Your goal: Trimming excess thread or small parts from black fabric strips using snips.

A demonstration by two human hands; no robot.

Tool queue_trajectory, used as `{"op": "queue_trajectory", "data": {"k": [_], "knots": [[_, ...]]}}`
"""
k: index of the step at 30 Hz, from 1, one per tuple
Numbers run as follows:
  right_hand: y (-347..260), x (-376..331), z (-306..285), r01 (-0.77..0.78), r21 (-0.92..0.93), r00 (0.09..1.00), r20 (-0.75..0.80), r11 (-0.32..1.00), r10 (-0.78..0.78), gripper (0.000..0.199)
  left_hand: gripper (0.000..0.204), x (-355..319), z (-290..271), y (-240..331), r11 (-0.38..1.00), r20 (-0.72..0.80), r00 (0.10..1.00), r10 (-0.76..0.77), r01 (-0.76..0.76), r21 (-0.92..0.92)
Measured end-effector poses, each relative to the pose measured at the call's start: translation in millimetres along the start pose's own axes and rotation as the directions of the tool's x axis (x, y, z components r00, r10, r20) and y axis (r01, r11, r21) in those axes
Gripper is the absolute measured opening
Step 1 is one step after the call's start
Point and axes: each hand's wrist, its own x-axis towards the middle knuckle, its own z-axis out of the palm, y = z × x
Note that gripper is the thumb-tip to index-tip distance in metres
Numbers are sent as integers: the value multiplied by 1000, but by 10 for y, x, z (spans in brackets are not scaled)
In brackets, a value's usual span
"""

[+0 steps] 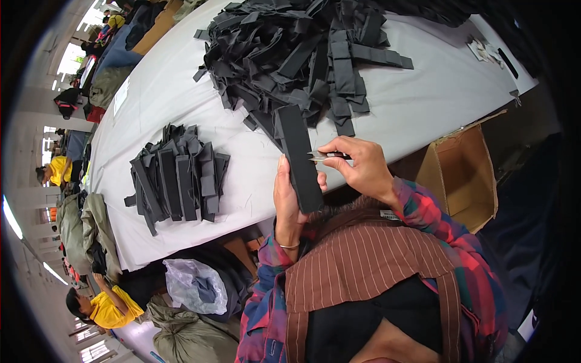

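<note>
A dark fabric strip (301,162) is held upright in my left hand (286,192), the thumb along its left edge and fingertips showing past its right edge. My right hand (361,163) pinches a small pair of thread snips (330,156), their pale blades pointing left at the strip's right edge. Whether the blades touch the cloth I cannot tell. Just beyond the strip's top end lies a big heap of similar dark strips (272,54). A smaller, more orderly pile of dark strips (178,175) lies to the left.
Both piles rest on a white-covered table (242,142). An open cardboard box (463,175) stands at its right edge. Below the table's near edge is a clear plastic bag (195,287) with cloth inside. People in yellow shirts (112,305) are at the far left.
</note>
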Motion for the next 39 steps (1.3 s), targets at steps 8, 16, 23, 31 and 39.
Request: {"op": "queue_trajectory", "data": {"k": [8, 16, 23, 31, 39], "knots": [[3, 64, -7, 40, -159, 989, -136, 986, -62, 13, 36, -53, 64, 16, 994, 0, 997, 71, -71, -86], [94, 137, -23, -143, 337, 987, -20, 931, 158, 18, 37, -33, 48, -9, 994, 39, 994, 105, -103, -39], [15, 88, 105, -350, 483, 935, 230, 802, 270, 10, 31, -26, 87, -21, 986, 11, 986, 164, -164, 29], [-47, 85, 120, -410, 550, 908, 319, 727, 271, 13, 25, -14, -10, -84, 965, 36, 972, 231, -234, 118], [84, 88, 133, -325, 516, 940, 266, 793, 212, 14, 35, -20, 1, -41, 983, 22, 986, 164, -166, 84]]}}
